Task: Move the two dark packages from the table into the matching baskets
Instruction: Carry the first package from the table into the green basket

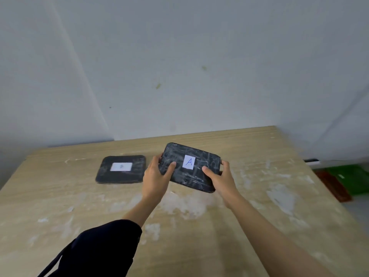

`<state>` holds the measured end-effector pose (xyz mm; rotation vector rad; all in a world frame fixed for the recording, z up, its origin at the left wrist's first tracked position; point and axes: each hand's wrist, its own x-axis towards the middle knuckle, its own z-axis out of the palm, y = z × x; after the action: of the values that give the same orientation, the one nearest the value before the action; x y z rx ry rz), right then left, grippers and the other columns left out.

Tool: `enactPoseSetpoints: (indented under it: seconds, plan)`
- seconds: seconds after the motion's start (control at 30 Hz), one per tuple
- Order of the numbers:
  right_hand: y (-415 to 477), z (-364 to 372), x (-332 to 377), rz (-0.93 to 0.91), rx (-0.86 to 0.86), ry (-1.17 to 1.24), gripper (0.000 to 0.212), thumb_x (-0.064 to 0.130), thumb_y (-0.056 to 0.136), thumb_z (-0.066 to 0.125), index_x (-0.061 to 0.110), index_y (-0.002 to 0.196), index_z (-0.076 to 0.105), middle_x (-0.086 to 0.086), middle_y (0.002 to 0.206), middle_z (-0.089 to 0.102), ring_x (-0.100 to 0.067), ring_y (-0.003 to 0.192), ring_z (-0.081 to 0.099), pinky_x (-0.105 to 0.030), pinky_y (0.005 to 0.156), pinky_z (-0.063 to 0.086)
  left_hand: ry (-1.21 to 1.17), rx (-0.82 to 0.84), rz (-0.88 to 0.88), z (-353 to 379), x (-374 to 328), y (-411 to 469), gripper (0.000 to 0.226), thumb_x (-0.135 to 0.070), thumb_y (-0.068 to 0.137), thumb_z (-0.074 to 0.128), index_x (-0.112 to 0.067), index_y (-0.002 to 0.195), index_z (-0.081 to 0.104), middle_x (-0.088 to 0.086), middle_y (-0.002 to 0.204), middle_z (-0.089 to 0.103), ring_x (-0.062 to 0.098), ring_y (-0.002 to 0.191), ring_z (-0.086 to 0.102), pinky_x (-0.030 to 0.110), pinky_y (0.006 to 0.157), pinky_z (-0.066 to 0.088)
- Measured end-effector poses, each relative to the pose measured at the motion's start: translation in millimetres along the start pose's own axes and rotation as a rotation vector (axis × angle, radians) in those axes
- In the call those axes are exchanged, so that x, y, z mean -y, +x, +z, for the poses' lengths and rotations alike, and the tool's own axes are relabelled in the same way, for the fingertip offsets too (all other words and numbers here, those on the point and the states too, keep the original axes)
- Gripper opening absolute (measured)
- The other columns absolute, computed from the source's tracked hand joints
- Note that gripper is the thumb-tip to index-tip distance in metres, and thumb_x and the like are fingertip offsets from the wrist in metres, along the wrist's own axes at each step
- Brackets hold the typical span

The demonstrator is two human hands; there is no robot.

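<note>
A dark taped package (197, 172) with a white label marked "A" is held tilted above the table, gripped at both short ends. My left hand (156, 176) clasps its left end, thumb on top. Its right end sits in my right hand (219, 177), thumb on the top face. A second dark package (121, 169) lies flat on the wooden table (79, 196) to the left, its white label blurred and unreadable.
Past the table's right edge, low on the floor, a green basket (351, 178) and a red-brown basket (333, 186) are partly visible. A pale wall stands right behind the table. White smears mark the tabletop.
</note>
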<state>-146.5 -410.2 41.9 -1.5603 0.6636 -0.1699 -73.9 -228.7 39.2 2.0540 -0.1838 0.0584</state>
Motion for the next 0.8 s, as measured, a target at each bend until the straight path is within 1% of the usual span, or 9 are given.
enactPoseSetpoints:
  seconds: [0.07,0.2,0.33,0.37,0.43,0.5,0.57,0.7,0.8]
  plan:
    - [-6,-49,1,-0.007,-0.016,0.010,0.056,0.036,0.077,0.071,0.031,0.122,0.038,0.002,0.099,0.064,-0.017,0.090,0.066,-0.031,0.070,0.052,-0.023,0.006,0.041,32,-30,-20,0.052,-0.049,0.082,0.061,-0.026,0.126,0.049,-0.006,0.106,0.061,0.007,0.089,0.058,0.017,0.065,0.046]
    - [-14,-140,3,-0.024,-0.049,0.023,0.054,0.037,0.077,0.070,0.031,0.121,0.039,0.005,0.100,0.062,-0.012,0.088,0.065,-0.026,0.063,0.049,-0.057,0.060,0.082,94,-81,-51,0.051,-0.048,0.082,0.062,-0.025,0.126,0.048,-0.006,0.109,0.062,0.001,0.085,0.058,0.016,0.063,0.045]
    - [-6,-218,5,-0.035,-0.102,0.023,0.053,0.037,0.078,0.070,0.028,0.121,0.040,0.004,0.101,0.062,-0.015,0.088,0.065,-0.029,0.066,0.051,-0.075,0.118,0.118,155,-126,-64,0.053,-0.047,0.082,0.062,-0.023,0.127,0.048,-0.003,0.112,0.063,0.011,0.094,0.061,0.031,0.075,0.055]
    - [-2,-237,6,-0.040,-0.114,0.020,0.053,0.038,0.078,0.070,0.028,0.120,0.040,0.004,0.100,0.062,-0.014,0.088,0.065,-0.030,0.067,0.052,-0.077,0.131,0.127,171,-136,-64,0.054,-0.047,0.082,0.062,-0.023,0.128,0.048,-0.003,0.112,0.063,0.012,0.095,0.060,0.032,0.076,0.055]
    - [11,-274,8,-0.055,-0.137,0.007,0.052,0.039,0.078,0.069,0.027,0.119,0.040,0.006,0.099,0.062,-0.013,0.087,0.065,-0.031,0.068,0.053,-0.084,0.153,0.150,205,-158,-62,0.053,-0.048,0.082,0.062,-0.023,0.127,0.048,-0.005,0.109,0.062,0.006,0.091,0.060,0.023,0.071,0.052]
    - [28,-314,10,-0.076,-0.158,-0.011,0.051,0.040,0.077,0.069,0.027,0.117,0.040,0.006,0.101,0.061,-0.015,0.091,0.064,-0.035,0.077,0.054,-0.096,0.168,0.179,241,-179,-57,0.050,-0.048,0.082,0.062,-0.024,0.125,0.049,-0.008,0.105,0.062,-0.003,0.088,0.058,0.013,0.063,0.046]
    - [49,-355,14,-0.090,-0.179,-0.025,0.049,0.041,0.077,0.069,0.029,0.116,0.040,0.005,0.103,0.060,-0.017,0.094,0.063,-0.037,0.083,0.053,-0.119,0.176,0.187,281,-202,-53,0.047,-0.048,0.082,0.061,-0.026,0.123,0.050,-0.010,0.103,0.062,-0.005,0.087,0.058,0.011,0.060,0.045]
    - [92,-433,21,-0.067,-0.201,-0.028,0.051,0.037,0.079,0.069,0.025,0.119,0.040,-0.001,0.110,0.059,-0.021,0.099,0.062,-0.039,0.088,0.052,-0.142,0.175,0.169,367,-244,-42,0.043,-0.044,0.083,0.062,-0.026,0.120,0.052,-0.007,0.103,0.063,0.007,0.090,0.061,0.019,0.067,0.046]
    - [118,-493,26,-0.067,-0.233,-0.037,0.054,0.034,0.079,0.069,0.020,0.122,0.040,-0.005,0.111,0.060,-0.023,0.099,0.062,-0.042,0.089,0.052,-0.139,0.189,0.173,428,-281,-39,0.039,-0.041,0.084,0.062,-0.024,0.119,0.053,-0.004,0.102,0.065,0.011,0.088,0.061,0.023,0.068,0.046]
